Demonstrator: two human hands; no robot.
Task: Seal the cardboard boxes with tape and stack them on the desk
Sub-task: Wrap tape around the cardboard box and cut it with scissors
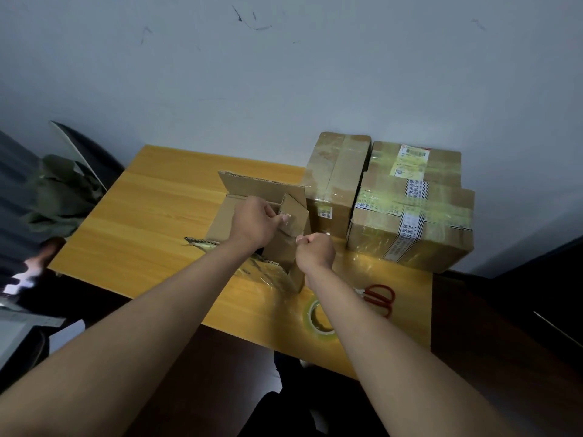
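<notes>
Against a scuffed grey wall stands a yellow wooden desk (151, 222). On it an open cardboard box (252, 197) has its flaps up; the left hand (254, 220) pinches the right-hand flap (295, 216), while the right hand (315, 250), curled into a fist, seems to pinch something thin, too small to identify. Beside the box stand a tall sealed box (337, 181) and a stack of taped boxes (413, 209) bearing a yellow label and black-striped tape with Chinese print, unreadable. A tape roll (310, 318) and red scissors (381, 296) lie near the desk's front edge.
</notes>
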